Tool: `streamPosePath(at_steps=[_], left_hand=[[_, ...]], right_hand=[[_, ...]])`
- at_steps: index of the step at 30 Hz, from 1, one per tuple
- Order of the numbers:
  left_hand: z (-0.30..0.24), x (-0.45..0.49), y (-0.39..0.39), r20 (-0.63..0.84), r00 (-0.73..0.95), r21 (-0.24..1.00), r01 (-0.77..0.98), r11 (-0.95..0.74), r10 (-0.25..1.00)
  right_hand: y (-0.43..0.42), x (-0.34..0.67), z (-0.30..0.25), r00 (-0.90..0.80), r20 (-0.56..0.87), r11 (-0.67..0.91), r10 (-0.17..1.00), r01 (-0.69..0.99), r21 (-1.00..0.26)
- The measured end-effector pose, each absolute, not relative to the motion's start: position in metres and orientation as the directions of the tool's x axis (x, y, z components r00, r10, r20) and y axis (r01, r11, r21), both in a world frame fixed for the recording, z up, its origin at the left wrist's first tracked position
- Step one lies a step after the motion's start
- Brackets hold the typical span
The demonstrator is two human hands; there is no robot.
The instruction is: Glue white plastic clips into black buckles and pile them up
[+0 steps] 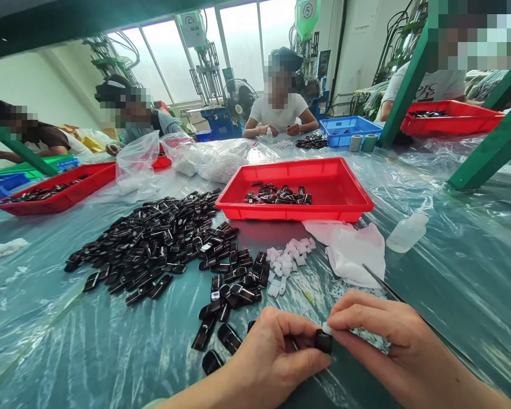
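Note:
Between thumb and forefinger, my left hand (281, 352) grips a small black plastic case (323, 341). My right hand (387, 335) pinches a small white piece (326, 328) against the upper end of that case. A large heap of similar black cases (153, 244) lies to the left, trailing down beside my left wrist. Just beyond my hands is a little pile of white pieces (287, 261). Dark tweezers (383, 282) lie by my right hand, their tip over a crumpled white cloth (355, 253). Part of the held case is hidden by my fingers.
A red tray (296, 213) holding some black cases stands ahead. A translucent bottle (409, 232) lies at right. Green posts (489, 147) rise at the right. Clear plastic sheeting (42, 318) covers the table. Several people sit around it, with fans and machines behind.

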State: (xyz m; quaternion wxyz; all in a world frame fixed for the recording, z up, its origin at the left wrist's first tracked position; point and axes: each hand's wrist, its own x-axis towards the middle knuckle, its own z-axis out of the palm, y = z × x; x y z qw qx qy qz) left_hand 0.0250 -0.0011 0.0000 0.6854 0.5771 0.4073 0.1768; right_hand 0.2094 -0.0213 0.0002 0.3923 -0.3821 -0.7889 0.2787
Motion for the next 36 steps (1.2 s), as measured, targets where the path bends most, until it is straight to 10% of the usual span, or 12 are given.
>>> streamPosePath(at_steps=[36], left_hand=[[-0.0034,0.0249,-0.0041,-0.33,0.584,0.939,0.285,0.194,0.741]], right_hand=[[-0.0215,0.2054,0.002,-0.417,0.433,0.576,0.799,0.324,-0.75]])
